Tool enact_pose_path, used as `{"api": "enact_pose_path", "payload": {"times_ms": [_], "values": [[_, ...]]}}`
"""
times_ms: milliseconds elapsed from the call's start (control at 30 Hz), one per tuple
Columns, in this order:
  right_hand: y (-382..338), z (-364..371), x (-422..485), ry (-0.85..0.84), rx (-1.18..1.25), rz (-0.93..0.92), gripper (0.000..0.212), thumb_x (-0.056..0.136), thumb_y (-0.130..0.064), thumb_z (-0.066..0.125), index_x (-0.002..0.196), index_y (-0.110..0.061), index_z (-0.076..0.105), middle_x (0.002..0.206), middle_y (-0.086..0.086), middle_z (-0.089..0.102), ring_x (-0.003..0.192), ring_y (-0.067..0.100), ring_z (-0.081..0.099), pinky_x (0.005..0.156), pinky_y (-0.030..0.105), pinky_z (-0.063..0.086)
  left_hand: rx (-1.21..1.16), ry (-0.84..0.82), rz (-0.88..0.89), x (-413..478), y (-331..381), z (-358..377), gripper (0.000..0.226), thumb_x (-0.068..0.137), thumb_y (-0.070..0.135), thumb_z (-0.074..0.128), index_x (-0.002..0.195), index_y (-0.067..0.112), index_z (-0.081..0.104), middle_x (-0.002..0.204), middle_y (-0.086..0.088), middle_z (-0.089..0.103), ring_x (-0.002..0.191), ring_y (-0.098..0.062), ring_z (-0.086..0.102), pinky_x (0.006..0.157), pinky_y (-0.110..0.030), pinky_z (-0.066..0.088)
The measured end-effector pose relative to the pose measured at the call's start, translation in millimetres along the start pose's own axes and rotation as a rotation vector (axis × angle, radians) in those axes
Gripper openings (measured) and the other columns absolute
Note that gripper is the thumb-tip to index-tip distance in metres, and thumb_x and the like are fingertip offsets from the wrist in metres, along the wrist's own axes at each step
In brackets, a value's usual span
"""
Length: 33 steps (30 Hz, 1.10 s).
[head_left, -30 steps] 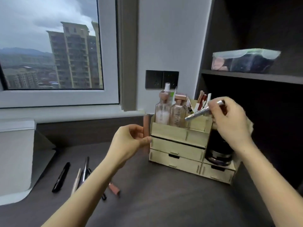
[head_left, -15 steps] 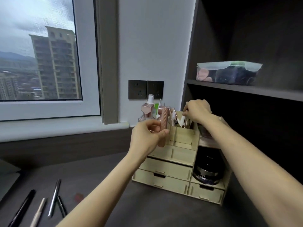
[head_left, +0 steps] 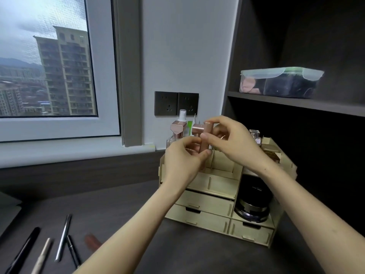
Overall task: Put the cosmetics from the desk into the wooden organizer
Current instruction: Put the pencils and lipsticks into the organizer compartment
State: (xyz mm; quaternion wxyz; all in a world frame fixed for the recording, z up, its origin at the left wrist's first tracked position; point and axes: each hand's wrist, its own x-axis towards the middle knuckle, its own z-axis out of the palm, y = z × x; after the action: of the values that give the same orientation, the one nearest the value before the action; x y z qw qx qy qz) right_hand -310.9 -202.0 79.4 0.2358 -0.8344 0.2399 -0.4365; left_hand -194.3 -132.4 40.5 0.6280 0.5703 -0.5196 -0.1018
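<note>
Rose-gold tube [head_left: 206, 138], where?
> Upright, in front of the bottles at the top compartments of the wooden organizer [head_left: 207, 202]. Lower end is hidden behind the fingers.

Hands?
> Left hand [head_left: 183, 157] pinches the lower half. Right hand [head_left: 233, 143] has thumb and forefinger curled round the top. Both have hold.

Desk [head_left: 128, 214]?
> Four pens [head_left: 63, 237] lie at far left, and a blurred reddish tube [head_left: 91, 241] is beside them. Black jar [head_left: 252, 204] sits in the organizer's open right bay.
</note>
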Motion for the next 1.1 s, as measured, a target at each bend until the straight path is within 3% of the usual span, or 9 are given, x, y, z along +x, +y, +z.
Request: {"api": "enact_pose_path", "payload": {"times_ms": [100,200,333,433,567,833,1000,1100], "values": [[0,0,2,0.076,-0.031,0.021,0.021,0.081,-0.023,0.070,0.099,-0.017,0.062,0.078,0.015,0.067,0.066,0.011,0.052,0.068,0.032,0.048,-0.003,-0.007,0.032,1,5,3,0.026,0.072,0.020,0.077,0.098,0.019,0.071,0.078,0.003,0.068,0.074,-0.013,0.062,0.077,-0.030,0.054],[7,-17,16,0.218,-0.008,0.041,0.024,0.082,-0.016,0.068,0.104,-0.015,0.059,0.074,0.009,0.064,0.067,0.015,0.056,0.068,0.037,0.052,0.006,-0.021,0.032,2,1,-1,0.026,0.074,0.023,0.075,0.099,0.021,0.070,0.085,0.003,0.070,0.082,-0.013,0.064,0.079,-0.032,0.055],[31,-39,45,0.446,-0.363,0.076,0.028,0.083,-0.020,0.067,0.106,-0.013,0.053,0.081,0.001,0.059,0.074,0.015,0.054,0.068,0.029,0.046,0.024,0.056,0.038,1,-10,-17,0.010,0.079,0.023,0.070,0.088,0.026,0.068,0.078,0.011,0.068,0.071,0.000,0.061,0.069,-0.018,0.051],[54,-37,61,0.390,-0.544,0.129,0.027,0.086,-0.018,0.065,0.106,-0.009,0.050,0.098,0.010,0.064,0.088,0.026,0.058,0.071,0.029,0.041,0.056,0.105,0.013,-4,-22,-31,0.008,0.080,0.019,0.067,0.079,0.027,0.067,0.071,0.014,0.067,0.065,0.004,0.059,0.060,-0.005,0.045],[73,-28,73,0.266,-0.761,0.170,0.030,0.086,-0.017,0.065,0.107,-0.004,0.047,0.100,0.019,0.065,0.092,0.038,0.060,0.071,0.039,0.047,0.111,0.150,-0.057,-14,-42,-54,0.009,0.079,0.014,0.066,0.080,0.022,0.070,0.072,0.012,0.068,0.069,-0.003,0.062,0.063,-0.017,0.047],[74,-15,76,-0.005,-1.179,0.272,0.031,0.080,-0.040,0.068,0.095,-0.014,0.065,0.090,0.003,0.070,0.085,0.024,0.065,0.061,0.026,0.039,0.247,0.253,-0.189,-39,-86,-114,0.019,0.079,0.011,0.064,0.072,0.028,0.068,0.072,0.015,0.069,0.073,-0.003,0.064,0.060,-0.020,0.043],[81,-13,68,-0.137,-1.408,0.275,0.038,0.084,-0.035,0.058,0.115,-0.013,0.056,0.098,0.002,0.069,0.096,0.023,0.062,0.083,0.032,0.036,0.276,0.271,-0.244,-51,-102,-135,0.022,0.079,0.008,0.064,0.070,0.028,0.068,0.072,0.013,0.069,0.073,-0.004,0.063,0.060,-0.021,0.043],[70,-12,62,-0.092,-1.448,0.245,0.026,0.088,-0.034,0.054,0.106,-0.017,0.063,0.094,0.000,0.069,0.096,0.022,0.057,0.083,0.033,0.034,0.301,0.282,-0.276,-59,-109,-149,0.022,0.078,0.008,0.064,0.069,0.028,0.068,0.071,0.010,0.069,0.073,-0.007,0.064,0.061,-0.023,0.043]]}}
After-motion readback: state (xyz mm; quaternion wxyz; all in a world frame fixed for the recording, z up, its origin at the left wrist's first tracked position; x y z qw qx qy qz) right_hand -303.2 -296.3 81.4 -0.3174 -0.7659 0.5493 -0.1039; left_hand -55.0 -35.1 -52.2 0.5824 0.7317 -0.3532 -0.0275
